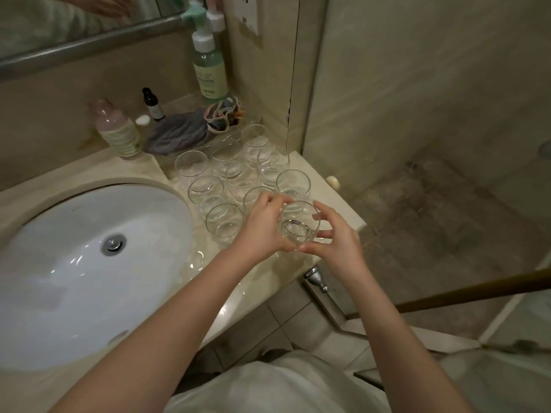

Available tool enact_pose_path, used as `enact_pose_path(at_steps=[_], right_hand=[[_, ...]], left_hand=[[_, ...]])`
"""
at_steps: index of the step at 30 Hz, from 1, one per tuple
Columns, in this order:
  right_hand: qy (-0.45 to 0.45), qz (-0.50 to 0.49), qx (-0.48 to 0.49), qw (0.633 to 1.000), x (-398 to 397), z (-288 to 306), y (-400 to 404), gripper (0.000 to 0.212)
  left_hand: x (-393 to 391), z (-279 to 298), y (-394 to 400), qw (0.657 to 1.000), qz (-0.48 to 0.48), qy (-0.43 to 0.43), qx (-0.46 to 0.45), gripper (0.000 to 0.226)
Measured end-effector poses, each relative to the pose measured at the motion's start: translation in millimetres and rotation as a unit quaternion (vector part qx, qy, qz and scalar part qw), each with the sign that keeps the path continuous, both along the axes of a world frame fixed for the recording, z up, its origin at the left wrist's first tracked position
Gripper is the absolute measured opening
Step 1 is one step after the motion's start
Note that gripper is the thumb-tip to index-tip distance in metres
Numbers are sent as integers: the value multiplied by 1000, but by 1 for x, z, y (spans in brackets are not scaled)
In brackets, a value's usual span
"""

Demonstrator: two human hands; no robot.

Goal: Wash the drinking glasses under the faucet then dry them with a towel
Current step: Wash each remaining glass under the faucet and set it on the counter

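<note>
Head view of a bathroom counter (334, 204). Both hands meet on one glass (299, 223) at the near right corner of the counter, just right of the sink (74, 263). The left hand (262, 228) curls round the glass's left side, thumb at the near base and fingers over the far rim. The right hand (337, 236) holds the right side with spread fingers, thumb tip at the near base beside the left thumb. The glass stands upright, mouth toward the camera; whether its base rests on the counter or is lifted just clear cannot be told.

Further glasses (208, 189) stand upright in a close cluster on the counter beyond and to the left of the held one, several touching or overlapping in view. Behind them, against the far wall, lie a grey cloth (179, 132) and a bundle of hair ties (223, 114). A green pump bottle (208, 67) stands in the far corner, a small dark bottle (152, 104) to its left, and a pink-capped bottle (117, 129) farther left. The sink's drain (113, 242) is shut with a metal stopper. A glass shower wall (417, 114) rises at right.
</note>
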State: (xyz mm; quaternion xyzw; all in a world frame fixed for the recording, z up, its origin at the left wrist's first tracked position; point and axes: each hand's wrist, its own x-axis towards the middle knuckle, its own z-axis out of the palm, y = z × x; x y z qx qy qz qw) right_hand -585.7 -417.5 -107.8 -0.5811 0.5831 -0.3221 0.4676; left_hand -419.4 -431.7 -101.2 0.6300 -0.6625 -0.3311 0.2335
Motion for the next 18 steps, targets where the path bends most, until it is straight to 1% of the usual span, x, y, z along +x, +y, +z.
enact_pose_path(at_steps=[3, 7, 8, 13, 18], right_hand=[[0, -1, -5, 1000, 0, -7, -2, 85], [15, -1, -14, 1000, 0, -14, -6, 85], [19, -1, -14, 1000, 0, -16, -7, 85], [36, 2, -8, 999, 0, -22, -11, 84], [34, -2, -1, 999, 1, -24, -15, 83]], left_hand=[[-4, -1, -1, 999, -13, -49, -12, 89], [-5, 0, 0, 984, -15, -173, -48, 89], [-5, 0, 0, 980, -12, -193, -55, 89], [-9, -5, -4, 973, 3, -224, -50, 90], [-11, -7, -7, 972, -5, -231, -33, 89]])
